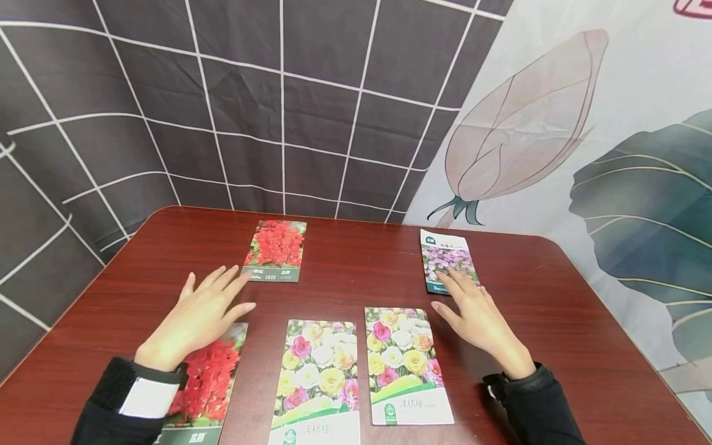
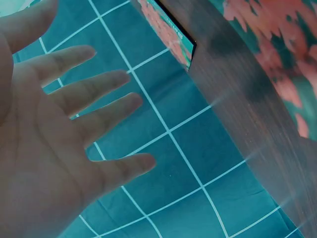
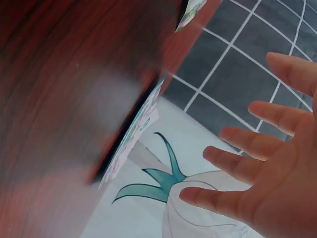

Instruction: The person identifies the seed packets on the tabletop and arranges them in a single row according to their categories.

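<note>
My left hand (image 1: 194, 315), fingers straight and spread, hovers above the table over a red-flower seed packet (image 1: 206, 383) at the near left. Its fingertips overlap the lower edge of a second red-flower packet (image 1: 275, 247) farther back. My right hand (image 1: 475, 315) is likewise spread, its fingertips in front of a purple-flower packet (image 1: 445, 256). In the left wrist view the palm (image 2: 44, 148) holds nothing. The right wrist view shows the other palm (image 3: 277, 183) bare too, apart from the purple packet (image 3: 133, 134). Between the hands lie two packets with mixed roses-like blooms, a left one (image 1: 319, 371) and a right one (image 1: 403, 364).
The packets lie on a dark red wooden table (image 1: 356, 272) with rounded far corners. Behind it hangs a grey cloth with white grid lines (image 1: 311, 111). A white cloth with a printed pink bud (image 1: 523, 123) hangs at the right.
</note>
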